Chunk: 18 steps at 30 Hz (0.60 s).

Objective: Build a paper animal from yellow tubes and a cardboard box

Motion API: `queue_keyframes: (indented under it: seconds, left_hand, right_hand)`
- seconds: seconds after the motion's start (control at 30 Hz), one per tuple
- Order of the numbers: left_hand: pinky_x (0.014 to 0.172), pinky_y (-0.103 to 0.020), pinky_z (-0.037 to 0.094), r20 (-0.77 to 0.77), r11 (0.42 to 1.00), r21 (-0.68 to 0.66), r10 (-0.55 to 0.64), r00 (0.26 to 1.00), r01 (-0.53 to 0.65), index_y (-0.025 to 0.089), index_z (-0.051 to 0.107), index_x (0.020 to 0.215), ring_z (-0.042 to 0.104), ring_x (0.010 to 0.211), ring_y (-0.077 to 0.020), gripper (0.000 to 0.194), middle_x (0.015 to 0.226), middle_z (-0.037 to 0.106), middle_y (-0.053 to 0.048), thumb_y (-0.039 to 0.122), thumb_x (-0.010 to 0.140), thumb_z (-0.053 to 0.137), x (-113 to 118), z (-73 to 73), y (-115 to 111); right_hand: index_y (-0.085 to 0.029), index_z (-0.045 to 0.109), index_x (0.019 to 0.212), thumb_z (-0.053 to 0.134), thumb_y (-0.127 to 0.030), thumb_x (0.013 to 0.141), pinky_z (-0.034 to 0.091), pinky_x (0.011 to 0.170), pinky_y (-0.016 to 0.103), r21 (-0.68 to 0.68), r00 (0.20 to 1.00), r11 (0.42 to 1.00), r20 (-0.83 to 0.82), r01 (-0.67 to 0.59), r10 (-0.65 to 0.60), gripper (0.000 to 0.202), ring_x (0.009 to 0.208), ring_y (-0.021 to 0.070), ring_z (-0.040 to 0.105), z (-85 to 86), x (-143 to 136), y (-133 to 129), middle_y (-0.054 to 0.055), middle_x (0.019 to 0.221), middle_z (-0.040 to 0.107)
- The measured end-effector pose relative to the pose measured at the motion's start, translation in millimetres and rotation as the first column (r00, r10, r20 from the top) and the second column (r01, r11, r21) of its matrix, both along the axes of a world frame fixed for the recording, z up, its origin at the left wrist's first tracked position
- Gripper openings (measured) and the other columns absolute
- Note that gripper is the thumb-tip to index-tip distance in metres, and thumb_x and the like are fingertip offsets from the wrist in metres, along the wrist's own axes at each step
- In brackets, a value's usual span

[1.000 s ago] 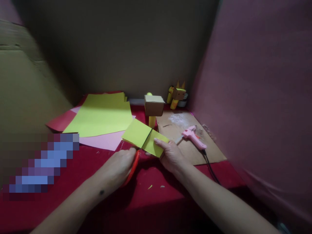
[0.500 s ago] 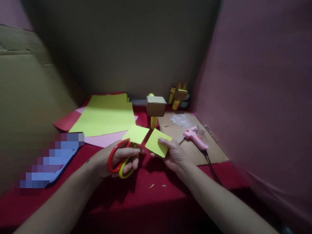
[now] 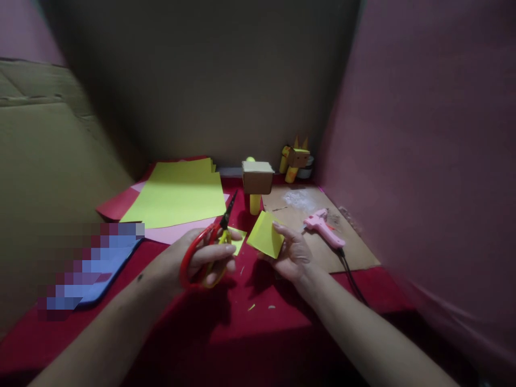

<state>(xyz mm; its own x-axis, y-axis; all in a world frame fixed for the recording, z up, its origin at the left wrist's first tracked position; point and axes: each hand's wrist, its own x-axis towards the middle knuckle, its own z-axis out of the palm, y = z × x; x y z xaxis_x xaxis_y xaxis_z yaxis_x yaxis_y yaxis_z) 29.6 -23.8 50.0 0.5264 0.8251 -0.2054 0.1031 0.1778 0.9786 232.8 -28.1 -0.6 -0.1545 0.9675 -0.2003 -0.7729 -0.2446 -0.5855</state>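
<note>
My left hand point(image 3: 212, 258) is closed on red-and-yellow scissors point(image 3: 197, 255), their dark blades together and pointing up and away. Just behind those fingers lies a small yellow paper piece point(image 3: 238, 243), partly hidden by the hand. My right hand point(image 3: 292, 252) pinches a squarish yellow paper piece point(image 3: 264, 234) with the thumb on top and the fingers beneath. Beyond both hands stands a cardboard box point(image 3: 258, 180) on a yellow tube point(image 3: 255, 204).
Yellow sheets point(image 3: 181, 199) lie over pink and red paper at the left, near a blurred blue phone-like object point(image 3: 100, 274). A pink glue gun point(image 3: 325, 228) rests on a cardboard sheet point(image 3: 346, 258) at the right. A cardboard-headed figure point(image 3: 298, 158) stands behind.
The scissors' blades have swung up into view. The second yellow piece has left my left hand's fingertips and now lies lower, behind the hand. My right hand's paper has tilted slightly.
</note>
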Motion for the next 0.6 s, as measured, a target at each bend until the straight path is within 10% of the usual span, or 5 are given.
queue_keyframes:
  seconds: [0.37, 0.6]
  left_hand:
    - [0.045, -0.020, 0.041, -0.179, 0.928, 0.343, 0.214, 0.960, -0.142, 0.016, 0.054, 0.105, 0.050, 0.048, -0.0078, 0.032, 0.064, 0.056, 0.004, 0.026, 0.077, 0.065, 36.3, 10.2, 4.5]
    - [0.064, -0.027, 0.048, -0.404, 0.531, 0.839, 0.453, 0.795, 0.123, 0.021, 0.051, 0.119, 0.062, 0.068, -0.0156, 0.037, 0.079, 0.065, -0.001, 0.020, 0.082, 0.050, 25.1, 16.3, -12.5]
  right_hand:
    - [-0.015, 0.061, 0.102, 0.065, -0.053, 0.074, 0.055, 0.045, 0.032, 0.032, 0.986, 0.988, -0.057, -0.153, 0.154, 0.047, 0.066, 0.0220, 0.066, 7.8, -3.1, -2.9, 0.007, 0.080, 0.071]
    - [-0.017, 0.056, 0.114, 0.062, -0.055, 0.076, 0.058, 0.063, 0.038, 0.156, 0.989, 0.977, 0.041, -0.144, 0.139, 0.054, 0.073, 0.0206, 0.067, 5.0, -4.8, -4.1, 0.006, 0.093, 0.070]
